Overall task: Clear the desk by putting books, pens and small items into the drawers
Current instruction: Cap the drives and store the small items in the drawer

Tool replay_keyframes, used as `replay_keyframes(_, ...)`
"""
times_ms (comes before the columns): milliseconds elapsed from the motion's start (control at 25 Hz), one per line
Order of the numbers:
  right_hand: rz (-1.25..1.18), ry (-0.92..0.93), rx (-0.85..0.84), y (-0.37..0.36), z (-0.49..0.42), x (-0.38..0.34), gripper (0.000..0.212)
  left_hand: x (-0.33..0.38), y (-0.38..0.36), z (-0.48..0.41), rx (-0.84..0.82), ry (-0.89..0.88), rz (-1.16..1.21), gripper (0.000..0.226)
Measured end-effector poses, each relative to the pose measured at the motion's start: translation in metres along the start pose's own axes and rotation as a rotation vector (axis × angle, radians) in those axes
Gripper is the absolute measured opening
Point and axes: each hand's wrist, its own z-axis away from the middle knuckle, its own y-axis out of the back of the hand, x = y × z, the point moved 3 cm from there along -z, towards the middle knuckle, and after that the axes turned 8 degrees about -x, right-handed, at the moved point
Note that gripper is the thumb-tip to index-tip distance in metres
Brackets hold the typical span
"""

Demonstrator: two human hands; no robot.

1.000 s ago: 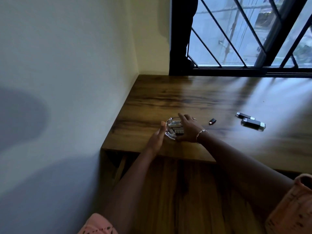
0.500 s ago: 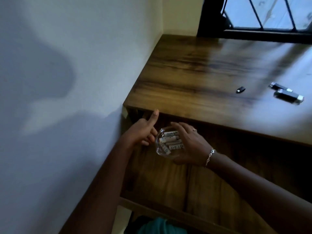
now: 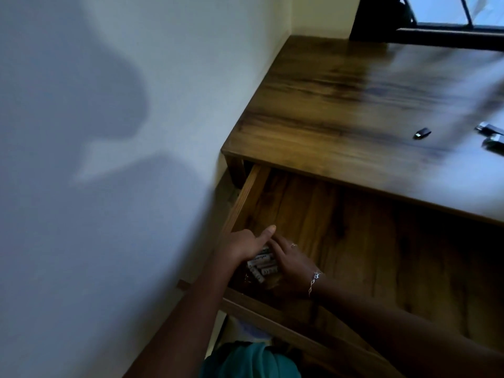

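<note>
Head view: my right grip [image 3: 293, 264] is closed on the right side of the dish [image 3: 247, 279], fingers curled over its rim, and holds it down inside the open drawer [image 3: 246, 197], near the drawer's front left corner. I cannot tell whether the dish sits on the drawer floor or hangs just above it. The batteries [image 3: 263, 266] lie in a heap in the dish, pale, with dark print on them. My left grip [image 3: 245, 244] is pressed against the dish's left side, thumb stuck out toward the back of the drawer. Its other fingers are tucked under and hidden, so I cannot tell whether it holds the dish or only leans on it. A ring [image 3: 293, 245] shows on a right finger and a chain bracelet [image 3: 314, 282] on that wrist. The worktop [image 3: 341, 118] runs above the drawer into the corner by the wall [image 3: 136, 132]. On it, well apart from my grips, lies a small black stick [image 3: 422, 133]. Further right, at the picture's edge, lie two more sticks [image 3: 492, 135], close together and blurred. Teal cloth [image 3: 251, 361] shows at the bottom, below the drawer front.
</note>
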Motion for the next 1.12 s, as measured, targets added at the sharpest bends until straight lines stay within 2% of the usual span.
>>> replay_keyframes(240, 0.073, 0.051, -0.018, -0.009, -0.006, -0.006, 0.077, -0.003, -0.011, 0.003, 0.013, 0.027, -0.155, 0.080)
replay_keyframes(320, 0.117, 0.069, -0.026, -0.011, -0.005, -0.004, 0.079, 0.000, -0.010, 0.006, 0.047, 0.022, -0.242, 0.072)
replay_keyframes(440, 0.156, 0.092, 0.022, 0.000, 0.008, 0.002, 0.096, 0.020, -0.002, 0.017, 0.253, -0.036, -0.389, 0.053)
replay_keyframes(560, 0.207, 0.044, 0.233, 0.019, 0.026, 0.021, 0.101, 0.054, 0.011, 0.029, 0.521, -0.190, -0.401, 0.041)
replay_keyframes(680, 0.236, -0.069, 0.408, 0.046, 0.048, 0.045, 0.103, 0.092, 0.018, 0.026, 0.680, -0.413, -0.367, 0.038)
replay_keyframes(880, 0.245, -0.332, 0.610, 0.089, 0.087, 0.109, 0.084, 0.172, 0.013, 0.006, 0.684, -0.693, -0.500, 0.047)
replay_keyframes(1120, 0.111, -0.594, 0.722, 0.137, 0.140, 0.196, 0.071, 0.264, 0.005, -0.028, 0.590, -0.851, -0.587, 0.057)
